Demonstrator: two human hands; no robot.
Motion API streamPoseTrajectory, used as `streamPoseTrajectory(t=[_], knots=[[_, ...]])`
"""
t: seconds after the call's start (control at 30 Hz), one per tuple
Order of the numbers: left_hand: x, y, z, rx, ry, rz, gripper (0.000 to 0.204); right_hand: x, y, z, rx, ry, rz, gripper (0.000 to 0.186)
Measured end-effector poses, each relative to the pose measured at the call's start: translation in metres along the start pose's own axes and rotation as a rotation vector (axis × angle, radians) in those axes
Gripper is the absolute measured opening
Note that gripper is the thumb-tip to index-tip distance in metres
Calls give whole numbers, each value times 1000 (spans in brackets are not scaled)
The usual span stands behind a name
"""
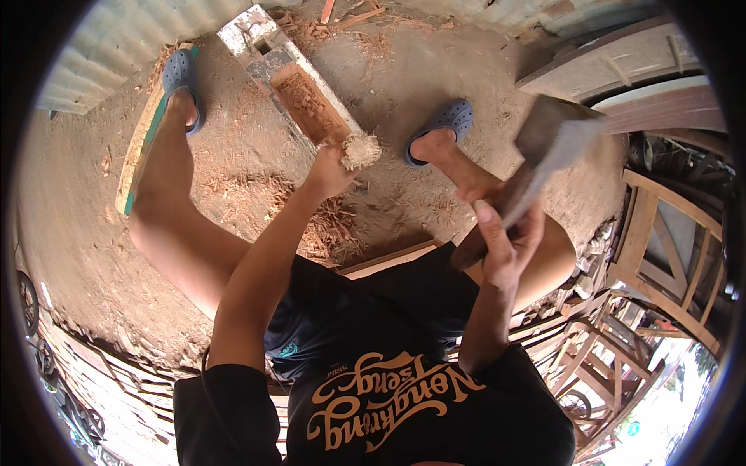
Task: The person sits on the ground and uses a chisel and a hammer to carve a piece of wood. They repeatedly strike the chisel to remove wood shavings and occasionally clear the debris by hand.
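A pale, weathered block of wood (339,115) lies slantwise on the ground between my feet. It has a long reddish hollow (311,101) with chips in it and a smaller opening near its far end. At the block's near end, my left hand (332,172) is closed round a chisel (361,151), whose frayed, mushroomed handle end sticks out on the right. The chisel's blade is hidden. Raised over my right thigh, my right hand (509,241) grips the handle of a hammer (548,132). The hammer's blocky grey head is blurred by motion.
Reddish shavings (330,225) litter the dirt floor. A long green-and-yellow board (144,147) lies beside my left foot. Wooden frames (672,256) stand at the right, curved panels (614,66) at the far right. Corrugated sheeting (101,62) borders the far left.
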State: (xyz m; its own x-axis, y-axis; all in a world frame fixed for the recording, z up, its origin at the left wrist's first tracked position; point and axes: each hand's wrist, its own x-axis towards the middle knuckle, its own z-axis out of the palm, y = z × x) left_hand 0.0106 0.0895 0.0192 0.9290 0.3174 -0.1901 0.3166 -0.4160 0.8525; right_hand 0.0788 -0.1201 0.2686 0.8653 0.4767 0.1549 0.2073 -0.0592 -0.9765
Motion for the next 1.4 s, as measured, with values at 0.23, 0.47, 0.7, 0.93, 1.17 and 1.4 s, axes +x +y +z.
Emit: streamPoseTrajectory(t=[0.23, 0.47, 0.7, 0.93, 1.17, 1.4], knots=[[4, -24, 14, -17, 81, 84, 34, 16, 5, 33, -163, -144, -102, 22], [-3, -10, 12, 14, 50, 244, 40, -53, 105, 58, -313, -211, 569, 19], [-21, 13, 14, 104, -21, 282, 35, -86, 113, 51, -241, -92, 619, 18], [-47, 7, 54, 465, -106, 658, 17, -96, 122, 33, -114, -3, 746, 20], [-49, 15, 58, 493, -62, 653, 22, -89, 118, 34, 13, 38, 790, 17], [-20, 26, 24, 104, 49, 211, 22, -85, 119, 38, 74, 51, 849, 19]])
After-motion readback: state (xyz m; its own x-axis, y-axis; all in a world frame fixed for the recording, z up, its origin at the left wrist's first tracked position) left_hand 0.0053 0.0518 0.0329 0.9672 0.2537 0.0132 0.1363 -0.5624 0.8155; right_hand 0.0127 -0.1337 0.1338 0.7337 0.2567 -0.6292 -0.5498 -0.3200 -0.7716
